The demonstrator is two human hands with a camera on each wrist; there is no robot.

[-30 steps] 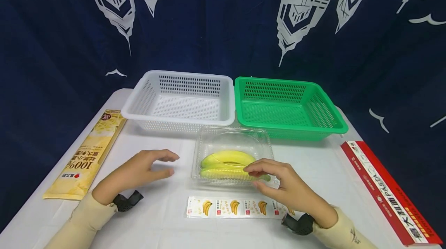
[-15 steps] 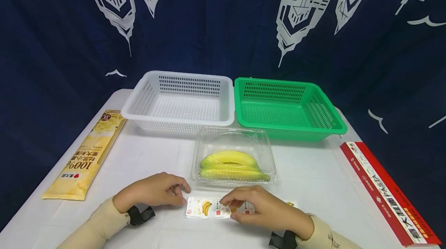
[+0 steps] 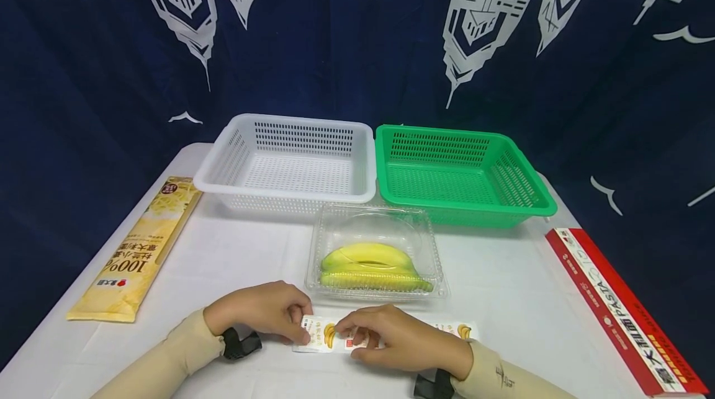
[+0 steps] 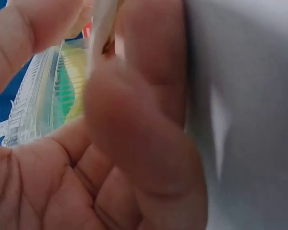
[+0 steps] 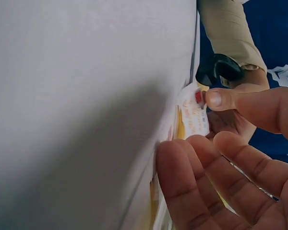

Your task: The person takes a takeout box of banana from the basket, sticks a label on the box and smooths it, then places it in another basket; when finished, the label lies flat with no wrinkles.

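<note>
A strip of banana-printed labels point(image 3: 318, 337) lies on the white table in front of a clear plastic clamshell box point(image 3: 385, 225). Bananas point(image 3: 365, 256) show through the box. My left hand point(image 3: 259, 309) pinches the strip's left end between thumb and fingers, and that end is tilted up a little. My right hand point(image 3: 399, 337) is over the middle of the strip with thumb and fingers apart, hiding part of it. In the right wrist view the raised label end point(image 5: 194, 115) appears beyond the right fingers; contact with them cannot be made out.
A white basket point(image 3: 287, 191) and a green basket point(image 3: 469, 200) stand side by side at the back. On the left lies a yellow pasta packet point(image 3: 136, 250). A red pasta box point(image 3: 620, 306) lies along the right edge.
Both hands have come down from beside and over the clear box to the label strip. The left hand has taken hold of its left end. The right hand has shifted left along it.
</note>
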